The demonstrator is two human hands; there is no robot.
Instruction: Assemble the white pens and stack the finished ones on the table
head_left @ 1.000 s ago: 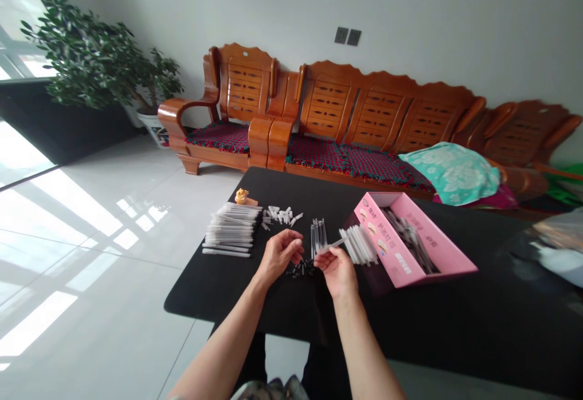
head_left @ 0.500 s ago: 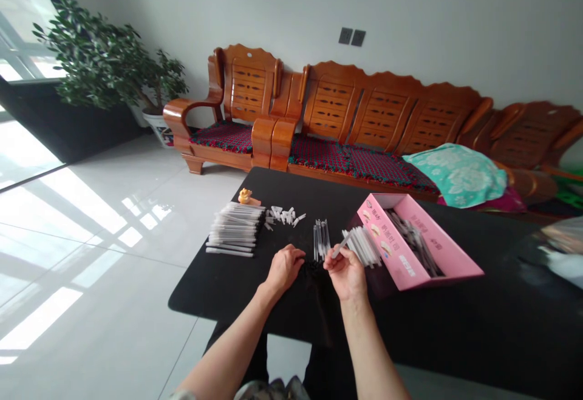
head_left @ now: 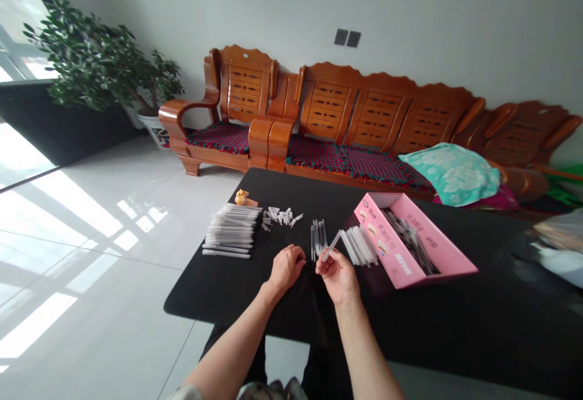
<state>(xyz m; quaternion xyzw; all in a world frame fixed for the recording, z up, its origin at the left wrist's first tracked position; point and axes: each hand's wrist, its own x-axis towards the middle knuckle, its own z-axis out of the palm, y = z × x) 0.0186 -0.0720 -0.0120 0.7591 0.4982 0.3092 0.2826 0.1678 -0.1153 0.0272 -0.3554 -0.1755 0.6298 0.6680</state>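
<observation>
Between the thumb and fingers of my right hand (head_left: 337, 277) is a slim whitish pen barrel (head_left: 332, 244), tilted up to the right. My left hand (head_left: 286, 266) rests low over the table with its fingers curled in; what they pinch, if anything, is hidden. Small dark pieces (head_left: 311, 266) lie between the hands, hard to make out against the black top. Just beyond are thin clear rods like pen refills (head_left: 317, 234). A row of white barrels (head_left: 359, 246) lies right of my right hand. Far left is a stack of pen-like sticks (head_left: 231, 230), beside loose short white caps (head_left: 283, 215).
An open pink box (head_left: 392, 248) with dark slender pieces stands on the right of the black table (head_left: 218, 291). A small orange figurine (head_left: 242, 197) sits at the far left corner. Plastic bags (head_left: 558, 254) lie at the right edge. A wooden sofa (head_left: 328, 105) stands behind.
My right hand has shifted slightly left toward my left hand, and the barrel in it stands steeper. My left hand stays nearly in place. The view has turned a little.
</observation>
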